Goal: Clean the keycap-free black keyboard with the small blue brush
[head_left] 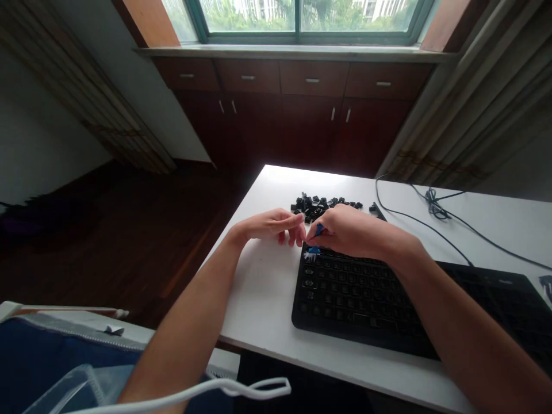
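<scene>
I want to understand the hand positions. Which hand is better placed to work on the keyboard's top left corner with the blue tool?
Probably the right hand: it grips the blue tool directly over the keyboard corner. The left hand rests alongside, holding nothing visible.

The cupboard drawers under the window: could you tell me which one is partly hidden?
The rightmost drawer: the curtain covers its right end, while the other three show fully.

Upper frame, we see a window (pixel 297 14) above dark wooden cabinets (pixel 293 109). A black cable (pixel 435 210) trails across the white table (pixel 259 299) at right; curtains (pixel 483 103) hang upper right.
</scene>
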A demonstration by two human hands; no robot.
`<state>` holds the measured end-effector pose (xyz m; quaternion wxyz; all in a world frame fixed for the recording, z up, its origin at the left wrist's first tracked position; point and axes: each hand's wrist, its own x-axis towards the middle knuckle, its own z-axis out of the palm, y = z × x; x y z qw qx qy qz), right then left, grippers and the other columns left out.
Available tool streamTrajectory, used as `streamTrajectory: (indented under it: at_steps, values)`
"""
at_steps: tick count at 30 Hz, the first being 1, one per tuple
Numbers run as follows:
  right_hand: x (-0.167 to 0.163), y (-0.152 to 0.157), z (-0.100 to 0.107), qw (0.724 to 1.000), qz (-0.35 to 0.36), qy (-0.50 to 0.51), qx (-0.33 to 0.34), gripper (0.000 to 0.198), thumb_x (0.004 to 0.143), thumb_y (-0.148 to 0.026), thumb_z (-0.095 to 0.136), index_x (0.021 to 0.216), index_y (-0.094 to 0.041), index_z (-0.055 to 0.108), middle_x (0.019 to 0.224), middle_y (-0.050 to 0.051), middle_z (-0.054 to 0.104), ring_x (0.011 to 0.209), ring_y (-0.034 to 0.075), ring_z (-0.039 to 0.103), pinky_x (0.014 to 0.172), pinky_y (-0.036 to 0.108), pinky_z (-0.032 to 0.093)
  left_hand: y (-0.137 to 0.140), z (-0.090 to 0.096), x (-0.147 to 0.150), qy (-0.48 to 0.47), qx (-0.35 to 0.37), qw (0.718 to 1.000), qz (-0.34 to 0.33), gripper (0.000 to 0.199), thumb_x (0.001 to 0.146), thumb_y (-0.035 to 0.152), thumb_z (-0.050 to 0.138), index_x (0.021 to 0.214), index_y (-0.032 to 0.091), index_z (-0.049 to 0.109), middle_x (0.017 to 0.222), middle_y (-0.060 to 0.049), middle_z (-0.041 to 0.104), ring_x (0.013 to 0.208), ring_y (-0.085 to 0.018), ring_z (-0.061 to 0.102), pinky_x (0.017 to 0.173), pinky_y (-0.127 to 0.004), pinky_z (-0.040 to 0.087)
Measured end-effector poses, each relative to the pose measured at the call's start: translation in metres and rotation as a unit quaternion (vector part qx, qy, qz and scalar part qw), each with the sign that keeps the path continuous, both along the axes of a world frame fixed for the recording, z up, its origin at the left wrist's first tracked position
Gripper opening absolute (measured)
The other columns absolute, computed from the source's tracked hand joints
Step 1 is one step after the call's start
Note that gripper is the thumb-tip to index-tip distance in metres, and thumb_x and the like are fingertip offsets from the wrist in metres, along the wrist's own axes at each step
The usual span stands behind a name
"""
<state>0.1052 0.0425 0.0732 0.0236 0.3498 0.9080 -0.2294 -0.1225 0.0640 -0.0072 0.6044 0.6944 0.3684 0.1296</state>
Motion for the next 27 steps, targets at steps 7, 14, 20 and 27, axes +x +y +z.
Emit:
streamTrajectory:
  at_steps: [7, 14, 20, 27]
  values:
    - [-0.004, -0.008, -0.003, 0.999, 0.009, -0.009, 0.049, 0.026, 0.091, -0.031, 0.055, 0.092, -0.018, 0.078, 0.074, 0.004, 0.070, 0.063, 0.013, 0.058, 0.061, 0.024, 0.037, -0.007, -0.014, 0.014, 0.111, 0.317, 0.930, 0.151, 0.053, 0.093, 0.056, 0.048, 0.067, 0.014, 0.066, 0.060, -0.002, 0.060, 0.055, -0.007, 0.047, 0.057, -0.021, 0.035]
    - [-0.004, -0.013, 0.000, 0.996, 0.007, -0.029, 0.079, 0.029, 0.092, -0.035, 0.054, 0.081, -0.015, 0.073, 0.067, 0.004, 0.065, 0.055, 0.011, 0.046, 0.055, 0.024, 0.033, -0.012, -0.026, 0.032, 0.195, 0.489, 0.848, 0.058, 0.043, 0.084, 0.036, 0.053, 0.049, 0.014, 0.047, 0.056, -0.001, 0.058, 0.050, -0.007, 0.031, 0.056, -0.026, 0.024]
    - [-0.004, -0.017, 0.006, 0.989, 0.041, -0.024, 0.143, 0.031, 0.094, -0.031, 0.052, 0.080, -0.015, 0.074, 0.071, 0.008, 0.068, 0.059, 0.013, 0.051, 0.057, 0.027, 0.031, -0.009, -0.036, 0.033, 0.203, 0.481, 0.850, 0.069, 0.043, 0.084, 0.038, 0.052, 0.048, 0.015, 0.046, 0.053, -0.003, 0.056, 0.050, -0.008, 0.029, 0.055, -0.027, 0.023]
    - [0.005, -0.020, 0.019, 0.994, 0.021, 0.017, 0.107, 0.024, 0.092, -0.031, 0.057, 0.093, -0.022, 0.080, 0.079, 0.006, 0.073, 0.068, 0.015, 0.063, 0.065, 0.025, 0.039, -0.006, -0.038, 0.030, 0.153, 0.460, 0.873, 0.059, 0.032, 0.081, 0.029, 0.054, 0.052, 0.014, 0.050, 0.055, -0.001, 0.057, 0.052, -0.007, 0.037, 0.055, -0.025, 0.026]
